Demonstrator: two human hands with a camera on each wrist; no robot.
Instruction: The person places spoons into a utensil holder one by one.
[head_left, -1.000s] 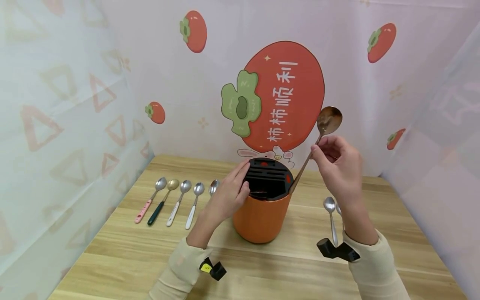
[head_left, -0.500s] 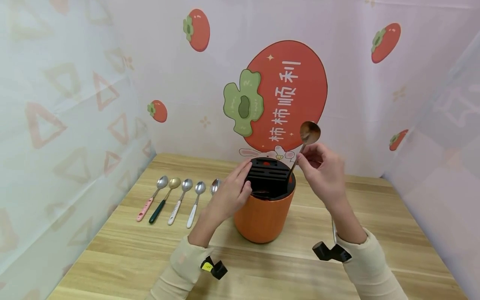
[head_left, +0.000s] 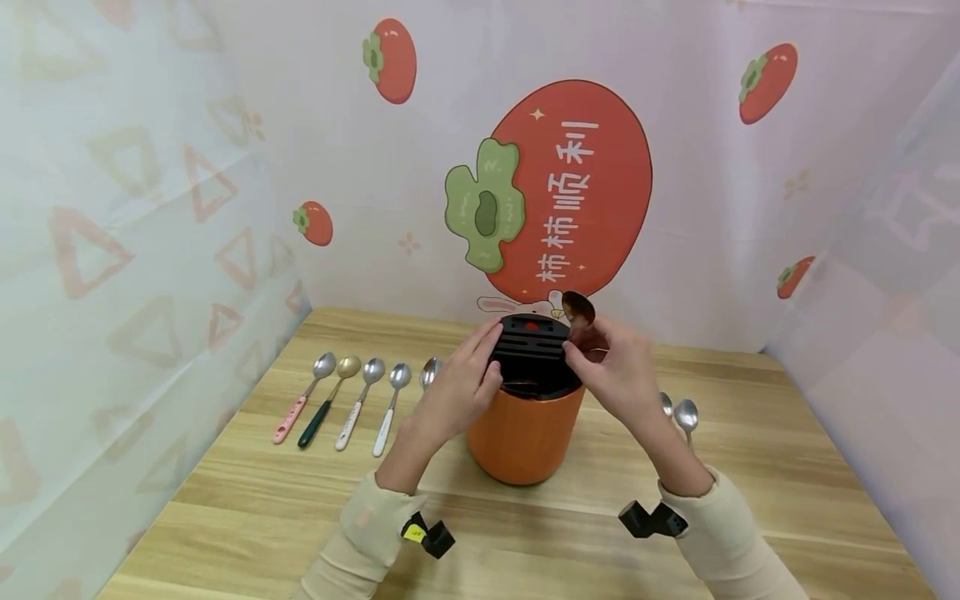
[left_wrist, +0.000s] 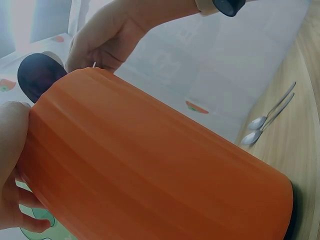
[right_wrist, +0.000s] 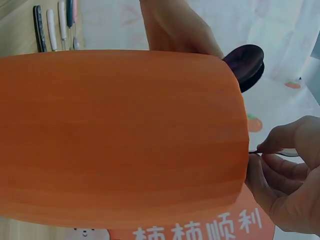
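Note:
A copper-coloured spoon (head_left: 578, 308) is pinched between the thumb and fingers of my right hand (head_left: 618, 367), bowl up, at the right side of the orange utensil holder (head_left: 525, 442). Its handle goes down into the holder and is hidden. My left hand (head_left: 457, 387) rests against the holder's left side with its fingers fairly straight along the rim and its thumb near the front opening. The holder has a black slotted insert (head_left: 528, 346). Dark oval spoon bowls (right_wrist: 245, 65) stick up above the rim in the right wrist view, seen nearly edge-on from the head.
On the wooden table (head_left: 300, 517), several spoons lie in a row at left, including a pink-handled spoon (head_left: 302, 398) and a green-handled spoon (head_left: 328, 402). Two metal spoons (left_wrist: 255, 132) lie at right, partly behind my right arm in the head view. Printed cloth walls (head_left: 337, 125) enclose the table.
My right hand has moved left and down with the copper-coloured spoon, from beside the rim to over it, and the handle has sunk into the holder. My left hand stays in place.

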